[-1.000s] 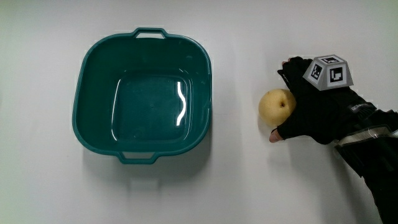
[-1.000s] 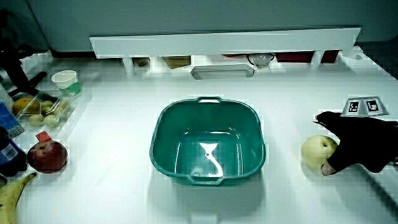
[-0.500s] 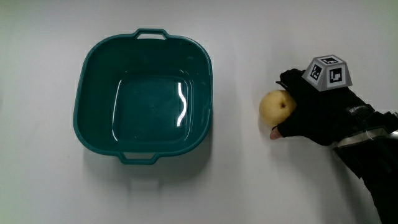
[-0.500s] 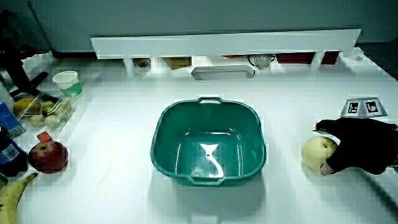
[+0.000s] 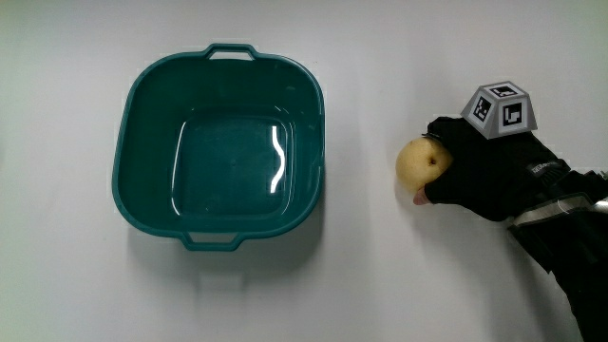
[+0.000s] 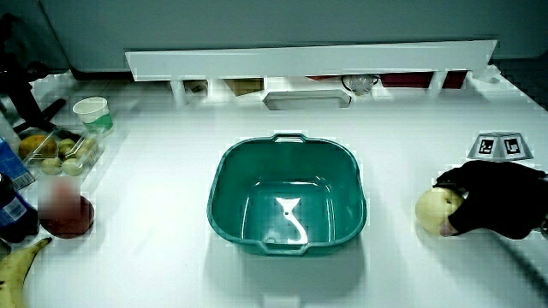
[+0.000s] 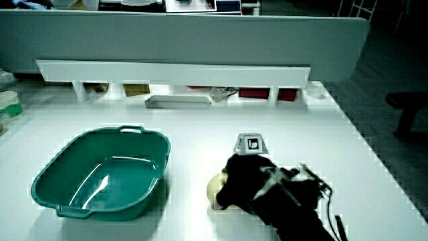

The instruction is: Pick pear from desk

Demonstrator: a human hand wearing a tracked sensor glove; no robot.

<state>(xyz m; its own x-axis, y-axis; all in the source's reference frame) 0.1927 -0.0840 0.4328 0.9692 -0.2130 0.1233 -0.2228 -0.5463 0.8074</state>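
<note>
A yellow pear (image 5: 419, 161) lies on the white desk beside the teal tub (image 5: 128, 123). It shows in both side views, pear (image 6: 431, 208) and pear (image 7: 215, 187). The gloved hand (image 5: 446, 163) wraps the pear from the side away from the tub, fingers curled around it and the thumb tip under its near side. The hand (image 6: 467, 201) rests on the desk with the patterned cube (image 5: 501, 109) on its back. In a side view the hand (image 7: 234, 185) covers most of the pear.
The teal tub (image 6: 225, 175) holds nothing. At the desk's edge stand a paper cup (image 6: 91, 110), a clear box of fruit (image 6: 60, 147), an apple (image 6: 67, 214) and a banana tip (image 6: 17, 269). A grey tray (image 6: 306, 98) lies by the low partition (image 6: 308, 60).
The fingers have closed in around the pear, from spread beside it to curled on it. The pear has stayed in place on the desk.
</note>
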